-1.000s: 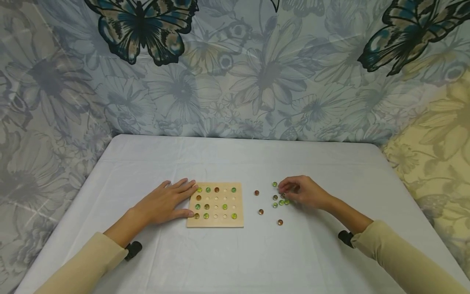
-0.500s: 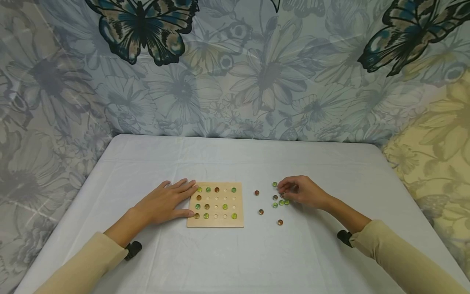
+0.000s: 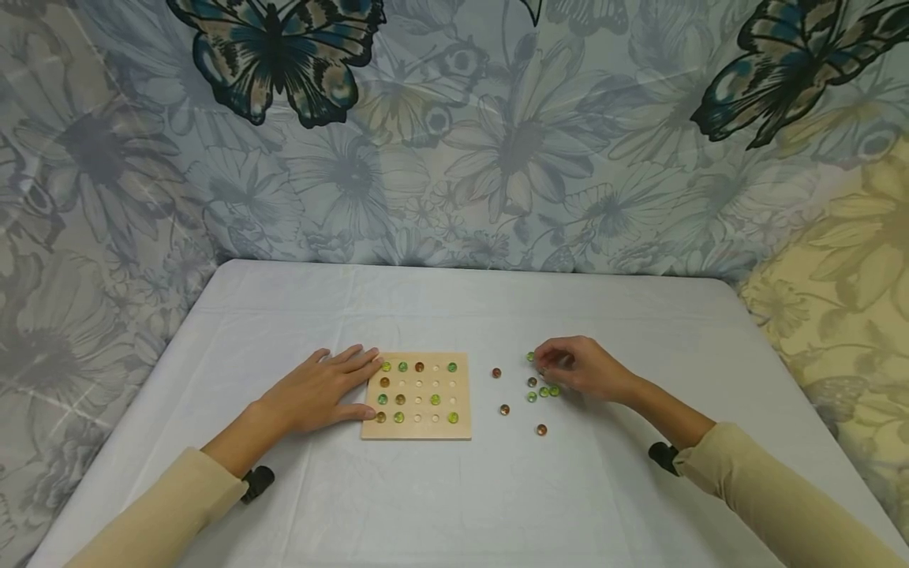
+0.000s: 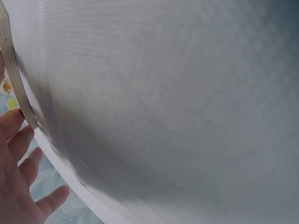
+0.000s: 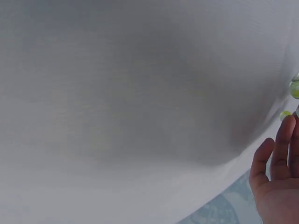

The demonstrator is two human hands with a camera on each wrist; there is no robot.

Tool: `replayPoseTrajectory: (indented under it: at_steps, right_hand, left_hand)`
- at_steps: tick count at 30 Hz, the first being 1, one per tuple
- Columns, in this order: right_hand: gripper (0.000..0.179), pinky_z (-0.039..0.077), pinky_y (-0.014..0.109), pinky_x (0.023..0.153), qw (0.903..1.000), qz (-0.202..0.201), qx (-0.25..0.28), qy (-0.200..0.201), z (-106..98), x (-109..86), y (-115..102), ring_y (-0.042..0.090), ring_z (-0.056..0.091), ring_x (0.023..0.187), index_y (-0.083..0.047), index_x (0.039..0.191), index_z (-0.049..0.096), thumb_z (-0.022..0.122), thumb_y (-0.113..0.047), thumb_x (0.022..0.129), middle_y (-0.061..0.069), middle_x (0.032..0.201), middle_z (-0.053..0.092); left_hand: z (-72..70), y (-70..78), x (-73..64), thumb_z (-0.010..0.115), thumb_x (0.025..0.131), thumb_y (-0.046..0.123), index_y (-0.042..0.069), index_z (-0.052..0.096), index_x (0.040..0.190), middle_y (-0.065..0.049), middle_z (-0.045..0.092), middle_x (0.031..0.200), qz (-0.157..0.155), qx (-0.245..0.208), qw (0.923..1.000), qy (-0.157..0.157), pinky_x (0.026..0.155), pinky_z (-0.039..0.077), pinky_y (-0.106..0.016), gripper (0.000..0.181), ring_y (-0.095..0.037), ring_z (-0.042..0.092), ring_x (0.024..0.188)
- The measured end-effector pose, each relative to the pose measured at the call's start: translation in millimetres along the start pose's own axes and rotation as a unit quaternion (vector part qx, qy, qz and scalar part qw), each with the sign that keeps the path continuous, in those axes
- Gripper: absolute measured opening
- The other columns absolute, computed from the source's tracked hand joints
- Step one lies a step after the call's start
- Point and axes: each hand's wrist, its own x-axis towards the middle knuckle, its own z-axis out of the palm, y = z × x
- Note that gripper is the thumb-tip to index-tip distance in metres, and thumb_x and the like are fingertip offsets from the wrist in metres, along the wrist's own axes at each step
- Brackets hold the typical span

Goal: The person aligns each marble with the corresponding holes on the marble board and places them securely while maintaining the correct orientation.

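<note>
A pale wooden board (image 3: 444, 431) with rows of round holes lies flat on the table, green and brown glass marbles sitting in many of its holes. Fingers spread, my left hand (image 3: 323, 394) rests on the board's left edge. In the left wrist view the board's side (image 4: 17, 79) shows by those fingertips (image 4: 13, 120). To the right, my right hand (image 3: 585, 369) pinches a marble (image 3: 542, 371) between thumb and fingertips, mostly hidden by the fingers. Close around it lie loose marbles, among them a green marble (image 3: 555, 390) and a grey-brown marble (image 3: 532, 382).
Brown marbles lie apart from the cluster: one marble (image 3: 496, 372) near the board, another marble (image 3: 504, 409) lower, and a third marble (image 3: 542, 430) nearest me. A white cloth covers the table (image 3: 454, 505). Patterned fabric (image 3: 454, 158) hangs behind it.
My right hand has shifted slightly up and left, and the marble at its fingertips has moved with it. My left hand and the board have stayed in place.
</note>
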Motion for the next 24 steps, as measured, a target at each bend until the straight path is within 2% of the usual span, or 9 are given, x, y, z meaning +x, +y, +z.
replayPoseTrajectory:
  at_steps: [12, 24]
  right_hand:
    - [0.023, 0.052, 0.037, 0.08, 0.9991, -0.031, 0.029, 0.003, 12.4, 15.3, -22.5, 0.016, 0.065, 0.091, -0.003, 0.112, 0.071, 0.072, -0.001, 0.09, 0.005, 0.103, 0.072]
    - [0.023, 0.051, 0.039, 0.083, 0.9962, -0.062, 0.054, -0.028, 32.8, 31.5, -51.0, 0.014, 0.063, 0.092, -0.003, 0.113, 0.07, 0.072, -0.002, 0.09, 0.001, 0.1, 0.072]
  left_hand:
    - [-0.3, 0.1, 0.4, 0.052, 0.095, 0.064, 0.014, 0.034, 0.157, -0.005, 0.032, 0.16, -0.003, -0.004, 1.0, -0.006, 0.108, 0.031, -0.063, 0.081, -0.032, 0.032, 0.146]
    - [-1.0, 1.3, 0.6, 0.052, 0.095, 0.062, 0.014, 0.034, 0.156, -0.006, 0.033, 0.16, -0.002, -0.003, 1.0, -0.006, 0.108, 0.031, -0.063, 0.08, -0.033, 0.032, 0.146]
